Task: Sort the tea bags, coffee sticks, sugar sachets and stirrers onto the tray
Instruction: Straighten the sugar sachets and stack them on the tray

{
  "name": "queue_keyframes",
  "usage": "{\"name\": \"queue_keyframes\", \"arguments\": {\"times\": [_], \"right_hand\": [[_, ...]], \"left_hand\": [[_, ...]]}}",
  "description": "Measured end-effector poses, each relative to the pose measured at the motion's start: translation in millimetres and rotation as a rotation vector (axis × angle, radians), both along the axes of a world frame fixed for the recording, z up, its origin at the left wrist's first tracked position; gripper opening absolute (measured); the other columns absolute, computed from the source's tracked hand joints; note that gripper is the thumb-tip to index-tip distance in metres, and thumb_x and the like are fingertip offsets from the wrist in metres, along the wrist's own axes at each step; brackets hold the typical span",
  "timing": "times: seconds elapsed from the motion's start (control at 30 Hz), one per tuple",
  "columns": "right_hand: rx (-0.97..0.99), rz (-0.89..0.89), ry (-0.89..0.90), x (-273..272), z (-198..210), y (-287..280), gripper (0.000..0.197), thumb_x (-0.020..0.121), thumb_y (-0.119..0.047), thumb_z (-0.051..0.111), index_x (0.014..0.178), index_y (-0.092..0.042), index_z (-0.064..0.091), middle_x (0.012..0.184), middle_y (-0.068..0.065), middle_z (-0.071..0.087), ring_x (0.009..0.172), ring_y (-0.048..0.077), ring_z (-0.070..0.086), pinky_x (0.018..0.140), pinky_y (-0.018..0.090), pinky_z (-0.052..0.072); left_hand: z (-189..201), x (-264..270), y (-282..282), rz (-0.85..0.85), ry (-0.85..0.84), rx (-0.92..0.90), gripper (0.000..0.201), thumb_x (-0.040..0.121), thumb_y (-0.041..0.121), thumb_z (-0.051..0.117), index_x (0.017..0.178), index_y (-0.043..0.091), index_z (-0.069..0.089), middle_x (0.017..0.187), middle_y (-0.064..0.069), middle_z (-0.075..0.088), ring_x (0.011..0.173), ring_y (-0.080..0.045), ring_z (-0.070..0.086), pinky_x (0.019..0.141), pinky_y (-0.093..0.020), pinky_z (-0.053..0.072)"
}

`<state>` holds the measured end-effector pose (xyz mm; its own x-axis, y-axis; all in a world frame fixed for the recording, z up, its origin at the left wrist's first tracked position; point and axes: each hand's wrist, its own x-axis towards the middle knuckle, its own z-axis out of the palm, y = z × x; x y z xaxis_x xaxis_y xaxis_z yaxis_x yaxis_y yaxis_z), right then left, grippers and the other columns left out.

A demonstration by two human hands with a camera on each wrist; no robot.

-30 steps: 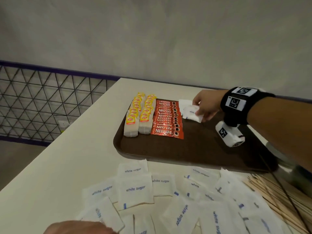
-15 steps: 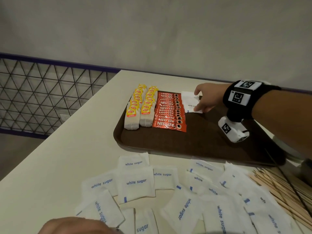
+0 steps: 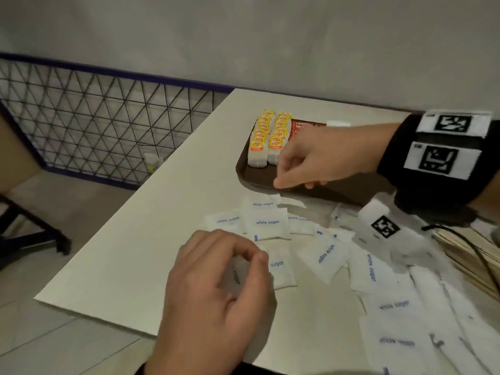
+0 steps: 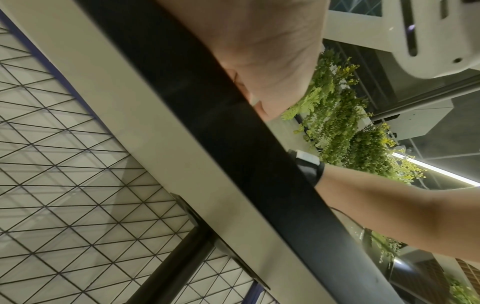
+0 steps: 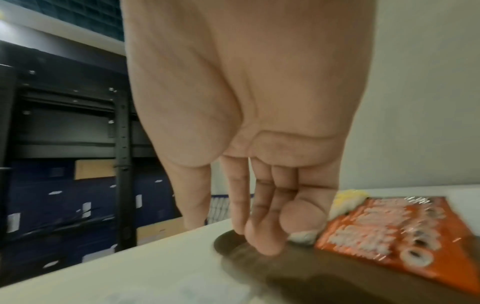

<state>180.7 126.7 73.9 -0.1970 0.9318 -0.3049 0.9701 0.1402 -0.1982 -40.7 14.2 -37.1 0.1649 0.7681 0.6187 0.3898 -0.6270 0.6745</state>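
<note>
1. Our right hand [image 3: 319, 158] hovers empty over the near rim of the tray [image 3: 243, 173], fingers loosely bent.
2. Our left hand [image 3: 213, 288] pinches a sugar sachet [image 3: 238, 274] on the table [image 3: 135, 253].
3. Tea bags [image 3: 266, 139] and coffee sticks [image 5: 405, 234] lie on the tray.

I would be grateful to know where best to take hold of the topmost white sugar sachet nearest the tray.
Pinch the white sugar sachet by its left edge, coming from above: it lies flat, overlapping its neighbours, and that edge looks exposed, while the tray stands just beyond.
</note>
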Motion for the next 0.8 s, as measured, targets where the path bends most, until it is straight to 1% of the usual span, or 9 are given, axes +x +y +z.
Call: {"name": "queue_keyframes", "arguments": {"times": [0.1, 0.17, 0.3, 0.37, 0.57, 0.7, 0.73, 0.77, 0.8], "right_hand": [[-0.094, 0.087, -0.212, -29, -12, -14, 0.059, 0.078, -0.080, 0.061, 0.112, -0.032, 0.065, 0.096, -0.010, 0.074, 0.085, 0.014, 0.072, 0.081, 0.039, 0.061], [-0.054, 0.104, -0.274, -39, -18, -20, 0.067, 0.079, -0.078, 0.064, 0.124, -0.030, 0.058, 0.101, -0.013, 0.069, 0.089, 0.014, 0.069, 0.081, 0.036, 0.059], [0.007, 0.092, -0.321, -55, -32, -33, 0.062, 0.087, -0.062, 0.069, 0.133, -0.022, 0.057, 0.115, -0.005, 0.064, 0.102, 0.020, 0.063, 0.082, 0.031, 0.051], [0.016, 0.066, -0.327, -58, -36, -38, 0.054, 0.090, -0.056, 0.070, 0.128, -0.020, 0.060, 0.119, -0.001, 0.066, 0.103, 0.022, 0.064, 0.078, 0.029, 0.049], [0.074, 0.003, -0.219, -49, -22, -63, 0.020, 0.094, -0.036, 0.072, 0.094, -0.018, 0.065, 0.090, 0.001, 0.067, 0.079, 0.020, 0.062, 0.060, 0.025, 0.041], [-0.037, -0.051, 0.076, -48, -5, -94, 0.017, 0.088, -0.039, 0.078, 0.085, -0.024, 0.072, 0.079, -0.004, 0.074, 0.068, 0.017, 0.067, 0.058, 0.029, 0.051], [-0.064, -0.064, 0.147, -52, -5, -101, 0.015, 0.087, -0.039, 0.080, 0.085, -0.025, 0.072, 0.076, -0.007, 0.072, 0.064, 0.014, 0.065, 0.057, 0.026, 0.050], [-0.082, -0.083, 0.201, -56, -8, -106, 0.016, 0.085, -0.038, 0.082, 0.093, -0.026, 0.073, 0.081, -0.008, 0.073, 0.069, 0.011, 0.067, 0.059, 0.024, 0.052], [-0.088, -0.108, 0.225, -61, -13, -109, 0.030, 0.084, -0.037, 0.083, 0.110, -0.026, 0.072, 0.095, -0.007, 0.075, 0.081, 0.011, 0.071, 0.067, 0.025, 0.057]], "left_hand": [[2, -1, -2, 0.026, -0.023, -0.055, 0.012, 0.086, 0.030, 0.061, 0.076, 0.025, 0.064, 0.078, 0.017, 0.061, 0.084, -0.011, 0.060, 0.070, -0.036, 0.048], [0, -3, -3, 0.034, -0.089, -0.107, 0.006, 0.084, 0.023, 0.061, 0.080, 0.024, 0.065, 0.082, 0.014, 0.063, 0.087, -0.012, 0.061, 0.072, -0.038, 0.050], [0, -5, -8, 0.031, -0.268, -0.192, 0.028, 0.079, -0.006, 0.061, 0.088, 0.020, 0.067, 0.090, 0.009, 0.067, 0.091, -0.007, 0.058, 0.072, -0.012, 0.044], [2, -7, -7, 0.023, -0.312, -0.208, 0.031, 0.079, -0.009, 0.055, 0.090, 0.017, 0.066, 0.091, 0.005, 0.067, 0.092, -0.008, 0.059, 0.070, -0.011, 0.046], [0, -9, -2, 0.028, -0.300, -0.225, 0.036, 0.071, 0.002, 0.043, 0.094, 0.021, 0.063, 0.093, 0.011, 0.064, 0.094, -0.008, 0.059, 0.080, -0.038, 0.054], [1, -14, 3, 0.051, -0.457, -0.280, 0.047, 0.068, -0.004, 0.037, 0.101, 0.021, 0.059, 0.097, 0.014, 0.062, 0.093, -0.012, 0.060, 0.079, -0.054, 0.056], [1, -16, 4, 0.065, -0.525, -0.305, 0.049, 0.069, -0.008, 0.036, 0.103, 0.020, 0.059, 0.099, 0.012, 0.062, 0.092, -0.013, 0.060, 0.079, -0.058, 0.055], [1, -18, 6, 0.083, -0.588, -0.327, 0.051, 0.070, -0.012, 0.035, 0.104, 0.019, 0.058, 0.101, 0.008, 0.062, 0.091, -0.013, 0.061, 0.081, -0.061, 0.054], [1, -20, 7, 0.100, -0.637, -0.350, 0.053, 0.072, -0.016, 0.034, 0.104, 0.019, 0.058, 0.101, 0.005, 0.062, 0.090, -0.012, 0.061, 0.083, -0.063, 0.054]]}}
